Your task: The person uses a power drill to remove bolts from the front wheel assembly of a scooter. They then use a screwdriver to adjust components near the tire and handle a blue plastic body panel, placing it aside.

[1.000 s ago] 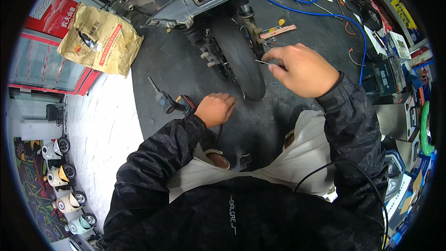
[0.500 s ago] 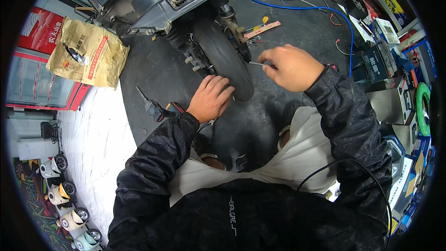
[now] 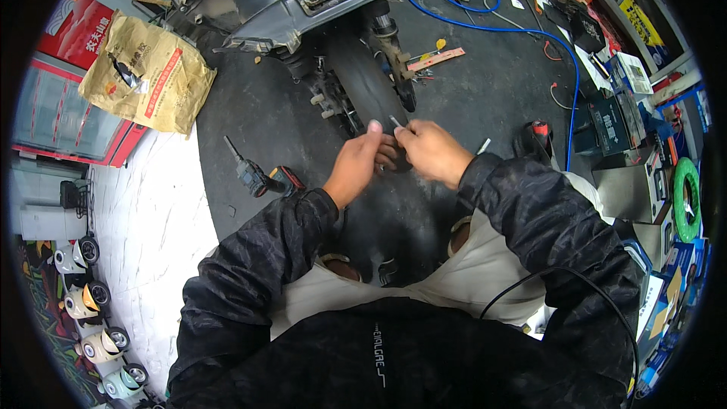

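Note:
A scooter's black tyre [image 3: 362, 79] stands in front of me beneath dark plastic bodywork [image 3: 303, 0]. Over the tyre's near end my two hands come together. My right hand [image 3: 433, 153] pinches a slim metal tool [image 3: 394, 120], whose short grey tip sticks out past the thumb; its exact kind is unclear. Close beside it, my left hand [image 3: 362, 163] has its thumb raised and its fingers curled inward. What those fingers hold, if anything, is hidden. Between the hands and the bodywork, a fork leg [image 3: 390, 42] runs along the tyre's right side.
On the dark mat at left lies a cordless drill [image 3: 254, 179]. A reddish strip [image 3: 435, 60] and small metal pieces lie right of the wheel. A blue hose [image 3: 577, 98] curls behind. Boxes and a black battery [image 3: 608, 115] line the right; a paper sack [image 3: 155, 79] stands left.
My right hand has moved left and down from beside the wheel, carrying the metal tool toward my left hand. My left hand has turned, thumb up. A dark, red-patched object now shows at right.

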`<state>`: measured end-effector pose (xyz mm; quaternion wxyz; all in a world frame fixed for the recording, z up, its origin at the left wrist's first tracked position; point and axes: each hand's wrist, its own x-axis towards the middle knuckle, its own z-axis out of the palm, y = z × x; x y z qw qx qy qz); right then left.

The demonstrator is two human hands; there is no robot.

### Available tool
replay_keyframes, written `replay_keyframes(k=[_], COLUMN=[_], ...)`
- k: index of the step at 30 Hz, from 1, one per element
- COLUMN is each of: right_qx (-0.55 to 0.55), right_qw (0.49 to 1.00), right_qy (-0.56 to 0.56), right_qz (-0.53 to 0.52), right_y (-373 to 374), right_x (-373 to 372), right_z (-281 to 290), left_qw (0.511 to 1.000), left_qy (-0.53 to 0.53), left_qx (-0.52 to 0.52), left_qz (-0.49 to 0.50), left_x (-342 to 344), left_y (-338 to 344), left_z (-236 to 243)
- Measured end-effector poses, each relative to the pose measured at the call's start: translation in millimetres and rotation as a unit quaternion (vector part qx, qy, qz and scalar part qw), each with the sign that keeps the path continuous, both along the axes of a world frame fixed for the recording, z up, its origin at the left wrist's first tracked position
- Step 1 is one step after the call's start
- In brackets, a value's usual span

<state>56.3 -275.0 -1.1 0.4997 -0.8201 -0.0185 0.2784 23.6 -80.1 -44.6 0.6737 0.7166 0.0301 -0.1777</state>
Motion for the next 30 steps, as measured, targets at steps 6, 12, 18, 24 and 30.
replay_keyframes(k=[6, 12, 18, 24, 30], right_qx=[0.145, 0.14, 0.126, 0.107, 0.103], right_qw=[0.983, 0.983, 0.985, 0.988, 0.989], right_qy=[0.061, 0.08, 0.078, 0.07, 0.059], right_qz=[-0.096, -0.089, -0.083, -0.083, -0.085], right_y=[28.2, 32.6, 35.9, 32.8, 32.1], right_x=[-21.1, -15.2, -13.8, -13.3, -12.3], right_z=[-23.4, -22.2, -28.2, -38.2, -36.5], left_qw=[0.94, 0.949, 0.958, 0.951, 0.954], left_qy=[0.223, 0.211, 0.208, 0.213, 0.203], left_qx=[-0.258, -0.235, -0.199, -0.223, -0.221], left_qz=[-0.027, -0.006, -0.014, -0.024, -0.015], left_x=[-15.7, -9.0, -6.0, -5.4, -4.1], left_y=[-29.8, -24.9, -22.4, -22.3, -23.9], left_z=[14.2, 16.6, 8.8, 5.7, 4.3])
